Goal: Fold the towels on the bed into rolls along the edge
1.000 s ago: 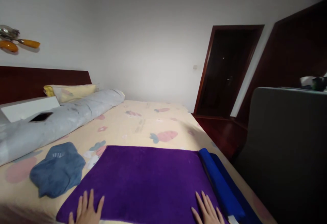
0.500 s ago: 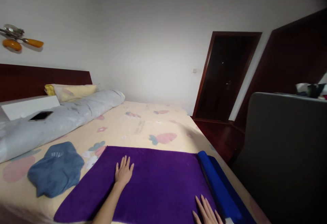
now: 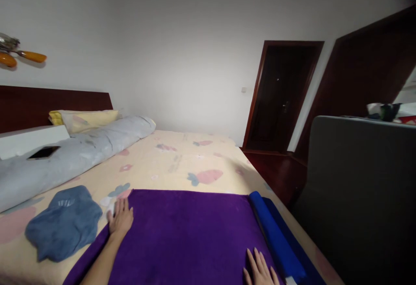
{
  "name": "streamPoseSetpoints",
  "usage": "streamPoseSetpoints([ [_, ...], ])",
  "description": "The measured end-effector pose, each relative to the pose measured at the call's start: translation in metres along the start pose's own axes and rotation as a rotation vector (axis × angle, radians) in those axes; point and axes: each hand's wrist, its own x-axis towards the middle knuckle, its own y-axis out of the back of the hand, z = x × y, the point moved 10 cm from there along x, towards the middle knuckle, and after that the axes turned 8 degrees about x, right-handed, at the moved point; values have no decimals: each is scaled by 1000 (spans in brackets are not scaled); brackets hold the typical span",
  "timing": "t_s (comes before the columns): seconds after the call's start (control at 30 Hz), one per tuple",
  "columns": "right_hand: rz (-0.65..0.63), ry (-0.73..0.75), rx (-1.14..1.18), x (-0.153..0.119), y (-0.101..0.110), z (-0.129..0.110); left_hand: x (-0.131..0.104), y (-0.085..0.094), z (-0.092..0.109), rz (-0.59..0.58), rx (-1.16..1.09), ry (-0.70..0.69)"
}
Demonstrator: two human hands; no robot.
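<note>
A purple cloth (image 3: 185, 237) lies spread flat on the bed. My left hand (image 3: 121, 220) rests on its left edge, palm down with the fingers stretched out. Near the cloth's right side, at the bottom of the view, my right hand (image 3: 261, 268) lies flat with its fingers spread. Just beyond that hand runs a blue rolled or folded fabric (image 3: 277, 241) along the right edge of the purple cloth. A grey-blue piece of plush fabric (image 3: 65, 223) with pale lettering lies left of my left hand.
The bed (image 3: 175, 155) has a cream sheet with a strawberry print. A long grey bundle (image 3: 107, 142) with a phone (image 3: 44, 152) on it lies at the left, near a pillow (image 3: 91, 120) and a white box (image 3: 32, 139). A dark chair back (image 3: 357, 181) stands at right.
My left hand has slid left across the purple cloth, from its inner part to its left edge. My right hand stays in nearly the same place. The view has shifted slightly.
</note>
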Motion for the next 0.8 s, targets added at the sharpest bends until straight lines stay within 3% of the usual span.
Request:
streamPoseSetpoints([
  [0.07,-70,28,28,16,4,-38,-10,8,55,-6,-17,-202],
  [0.17,-251,219,230,42,3,-128,-25,3,128,-161,-97,-416],
  [0.23,-375,360,339,56,-3,-184,-27,-2,152,-222,-117,-416],
  [0.33,-476,424,349,77,-20,-221,-16,-10,151,-263,-112,-329],
  [0.43,-428,364,254,106,-33,-207,3,-16,118,-287,-102,-241],
  [0.63,-254,65,18,162,-31,-116,29,-25,35,-292,-72,-106],
  [0.8,-244,-99,-82,182,-23,-30,38,-34,13,-271,-56,-65],
])
